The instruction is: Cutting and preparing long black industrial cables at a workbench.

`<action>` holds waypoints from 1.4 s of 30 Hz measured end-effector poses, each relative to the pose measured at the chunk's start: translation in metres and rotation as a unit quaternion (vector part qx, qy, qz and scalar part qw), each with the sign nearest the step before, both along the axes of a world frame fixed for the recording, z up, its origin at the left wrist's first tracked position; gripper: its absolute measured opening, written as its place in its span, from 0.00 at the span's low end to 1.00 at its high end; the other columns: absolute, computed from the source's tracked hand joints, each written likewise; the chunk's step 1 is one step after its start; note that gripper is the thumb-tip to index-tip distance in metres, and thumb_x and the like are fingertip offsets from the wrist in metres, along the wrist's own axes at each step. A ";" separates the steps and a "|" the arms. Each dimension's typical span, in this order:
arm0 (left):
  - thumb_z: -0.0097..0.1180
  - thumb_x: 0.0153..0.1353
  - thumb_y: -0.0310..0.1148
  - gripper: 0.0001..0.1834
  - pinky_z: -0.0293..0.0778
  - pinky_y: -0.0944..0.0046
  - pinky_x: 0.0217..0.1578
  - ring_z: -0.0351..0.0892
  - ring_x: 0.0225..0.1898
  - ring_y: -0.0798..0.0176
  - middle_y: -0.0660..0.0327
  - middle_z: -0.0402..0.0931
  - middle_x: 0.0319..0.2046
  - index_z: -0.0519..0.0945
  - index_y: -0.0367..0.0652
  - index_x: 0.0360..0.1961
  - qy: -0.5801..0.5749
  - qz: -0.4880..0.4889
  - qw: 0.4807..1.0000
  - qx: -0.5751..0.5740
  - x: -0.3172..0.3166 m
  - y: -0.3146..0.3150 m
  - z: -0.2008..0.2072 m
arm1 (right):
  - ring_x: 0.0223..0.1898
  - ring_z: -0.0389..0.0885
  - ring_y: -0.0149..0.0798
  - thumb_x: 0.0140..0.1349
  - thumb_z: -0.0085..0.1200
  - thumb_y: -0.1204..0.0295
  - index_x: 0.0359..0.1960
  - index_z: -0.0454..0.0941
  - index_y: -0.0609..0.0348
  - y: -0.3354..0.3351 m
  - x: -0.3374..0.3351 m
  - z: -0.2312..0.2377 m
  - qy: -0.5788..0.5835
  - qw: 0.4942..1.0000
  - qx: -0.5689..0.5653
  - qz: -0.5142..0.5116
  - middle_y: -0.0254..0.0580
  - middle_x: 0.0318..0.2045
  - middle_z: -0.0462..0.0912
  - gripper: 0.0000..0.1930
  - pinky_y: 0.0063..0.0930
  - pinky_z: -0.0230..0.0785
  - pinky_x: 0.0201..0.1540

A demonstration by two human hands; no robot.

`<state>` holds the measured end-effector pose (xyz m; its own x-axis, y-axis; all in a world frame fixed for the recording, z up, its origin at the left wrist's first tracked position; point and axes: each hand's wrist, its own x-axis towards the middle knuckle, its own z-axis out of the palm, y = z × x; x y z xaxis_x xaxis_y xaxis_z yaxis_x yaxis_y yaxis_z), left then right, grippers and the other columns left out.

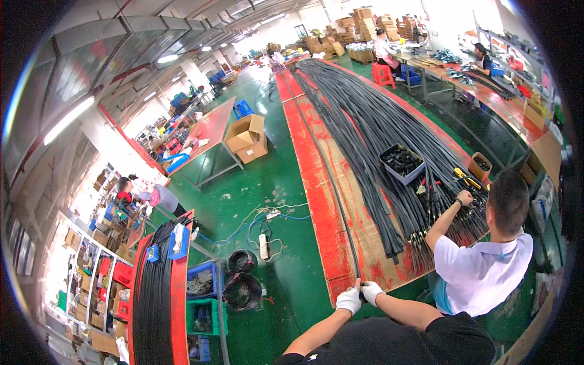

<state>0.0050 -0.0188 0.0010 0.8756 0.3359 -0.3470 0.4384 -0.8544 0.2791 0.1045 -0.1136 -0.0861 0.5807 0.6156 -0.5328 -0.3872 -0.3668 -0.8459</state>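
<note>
Along the left part of the red table (316,201) stretches one long black cable (336,194), its near end running into my hands. My left hand (349,300), in a white glove, is closed around that end at the table's near edge. Close against it, my right hand (371,292), also white-gloved, is closed on the dark end piece between the two hands. The very tip of the cable is hidden by my fingers. To the right spreads a big bundle of black cables (359,128), apart from my hands, with bare ends at the near side.
A co-worker in a white shirt (486,267) reaches over the bundle on my right. On it sit a grey bin (401,176) of black parts and yellow-handled pliers (467,178). At left stand another cable-laden table (185,286), black buckets (242,292) and a power strip (263,246) with cords.
</note>
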 end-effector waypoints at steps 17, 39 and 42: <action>0.56 0.63 0.35 0.43 0.81 0.45 0.50 0.87 0.48 0.39 0.43 0.83 0.50 0.59 0.55 0.80 -0.020 0.015 0.999 0.031 0.015 -0.009 -0.004 | 0.47 0.85 0.47 0.71 0.49 0.75 0.55 0.80 0.69 -0.001 0.019 0.011 0.011 0.999 -0.029 0.029 0.55 0.47 0.87 0.16 0.41 0.77 0.50; 0.56 0.63 0.36 0.42 0.81 0.44 0.51 0.86 0.50 0.39 0.43 0.82 0.52 0.59 0.54 0.80 0.000 0.021 0.999 0.035 0.025 -0.015 -0.005 | 0.46 0.86 0.47 0.73 0.50 0.75 0.60 0.78 0.69 -0.001 0.026 -0.034 0.045 0.999 0.021 -0.004 0.54 0.47 0.87 0.17 0.40 0.78 0.49; 0.56 0.62 0.36 0.43 0.80 0.45 0.51 0.86 0.50 0.40 0.43 0.82 0.52 0.59 0.54 0.80 0.007 0.025 0.999 0.034 0.023 -0.013 -0.008 | 0.45 0.86 0.46 0.73 0.50 0.75 0.60 0.78 0.69 -0.002 0.022 -0.027 0.019 1.000 0.008 0.022 0.53 0.46 0.87 0.17 0.40 0.78 0.49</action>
<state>0.0279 -0.0317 -0.0072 0.8525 0.4021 -0.3340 0.4843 -0.8480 0.2151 0.1269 -0.1153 -0.1134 0.5321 0.6486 -0.5442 -0.4030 -0.3712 -0.8365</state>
